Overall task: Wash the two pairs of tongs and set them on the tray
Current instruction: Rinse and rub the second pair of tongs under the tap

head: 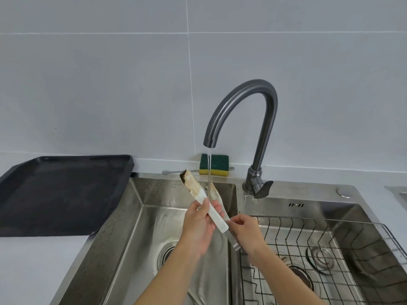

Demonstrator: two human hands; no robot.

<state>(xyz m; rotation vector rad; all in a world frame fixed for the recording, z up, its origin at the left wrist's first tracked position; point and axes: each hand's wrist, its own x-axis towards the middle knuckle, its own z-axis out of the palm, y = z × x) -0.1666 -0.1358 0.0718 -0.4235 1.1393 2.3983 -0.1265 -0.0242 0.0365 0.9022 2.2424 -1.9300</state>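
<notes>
Writing: none readable on tongs, faucet or sponge; small dark marks on the sink deck near the faucet base, too small to make out.
Tongs (211,202): white pair, held over the left basin (136,221), under the water stream (209,172).
Tongs axis: long axis runs from near-right, at the joined end, to far-left at the tips; tips raised and spread apart.
Tongs soiling: brown residue on both arms, dark patch on the far-left tip.
Stream: falls between the two spread arms.
Left hand (199,227): wrapped around the mid-length of the left arm of the tongs, thumb on top.
Right hand (244,231): pinched closed on the near-right end of the tongs.
Faucet (248,128): dark grey gooseneck, running, base on the deck between the two basins.
Tray (59,194): black, on the counter left of the sink, nothing of the task on it.
Sponge (217,165): green over yellow, on the far ledge against the wall.
Right basin: wire rack (330,249) sitting inside.
Surface: stainless double sink set in a pale counter (33,271).
Room: wall of large pale grey tiles (110,84).
</notes>
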